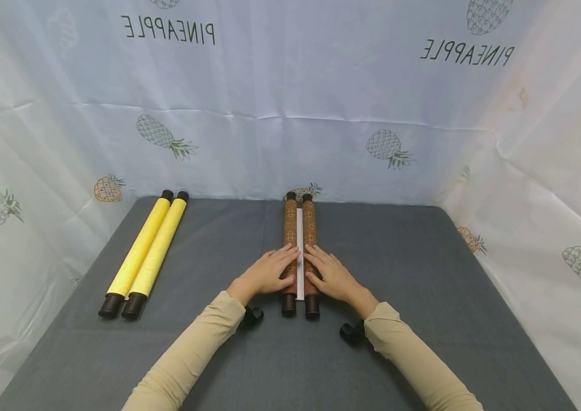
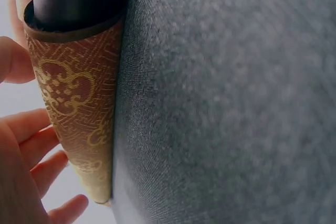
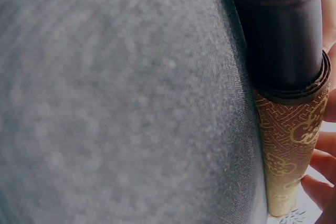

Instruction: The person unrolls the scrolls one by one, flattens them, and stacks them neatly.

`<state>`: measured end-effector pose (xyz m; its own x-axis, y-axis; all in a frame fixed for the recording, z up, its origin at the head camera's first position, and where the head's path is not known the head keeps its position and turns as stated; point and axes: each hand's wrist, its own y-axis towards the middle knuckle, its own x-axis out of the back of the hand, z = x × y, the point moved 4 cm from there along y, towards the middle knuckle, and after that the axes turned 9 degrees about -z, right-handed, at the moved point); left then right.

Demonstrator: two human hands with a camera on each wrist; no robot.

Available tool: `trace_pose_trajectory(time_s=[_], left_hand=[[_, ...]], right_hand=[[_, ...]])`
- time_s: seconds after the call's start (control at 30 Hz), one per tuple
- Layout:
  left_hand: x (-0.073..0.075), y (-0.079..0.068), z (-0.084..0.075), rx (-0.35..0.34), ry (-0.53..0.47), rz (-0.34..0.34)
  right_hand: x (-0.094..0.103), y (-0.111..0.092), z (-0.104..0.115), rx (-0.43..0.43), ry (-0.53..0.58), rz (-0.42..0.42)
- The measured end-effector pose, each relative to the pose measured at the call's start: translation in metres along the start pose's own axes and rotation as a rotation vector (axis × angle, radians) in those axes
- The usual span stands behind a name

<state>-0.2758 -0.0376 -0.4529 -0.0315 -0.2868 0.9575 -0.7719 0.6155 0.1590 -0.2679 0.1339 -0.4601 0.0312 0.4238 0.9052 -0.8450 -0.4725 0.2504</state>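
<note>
A brown-and-gold patterned scroll [image 1: 290, 222] stands lengthwise in the middle of the table, rolled from both sides, with a white strip [image 1: 300, 285] showing between the two rolls. Dark rod ends [image 1: 312, 308] stick out at both ends. My left hand [image 1: 267, 270] rests on the left roll, fingers extended across it. On the right roll lies my right hand [image 1: 335, 276], its fingers likewise stretched. In the left wrist view, the fingertips touch the brocade [image 2: 71, 93] side of the roll. The right wrist view shows the other roll's dark knob [image 3: 283, 35] with fingers along the far side.
To the left lies a yellow scroll [image 1: 159, 251], also in two rolls with dark ends, slanting across the grey tablecloth [image 1: 383, 245]. Behind and at the sides hangs a pale curtain [image 1: 280, 74] printed with pineapples. A black wrist device [image 1: 353, 333] sits under each forearm.
</note>
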Motion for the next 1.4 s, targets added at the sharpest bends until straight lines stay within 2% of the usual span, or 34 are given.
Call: trace_pose_trajectory(time_s=[1.07, 1.4], left_hand=[[0.008, -0.006, 0.008, 0.024, -0.016, -0.093], [0.006, -0.008, 0.013, 0.025, -0.008, -0.106]], right_hand=[[0.004, -0.002, -0.001, 0.052, -0.015, -0.068], [0.004, -0.003, -0.005, 0.036, -0.017, -0.055]])
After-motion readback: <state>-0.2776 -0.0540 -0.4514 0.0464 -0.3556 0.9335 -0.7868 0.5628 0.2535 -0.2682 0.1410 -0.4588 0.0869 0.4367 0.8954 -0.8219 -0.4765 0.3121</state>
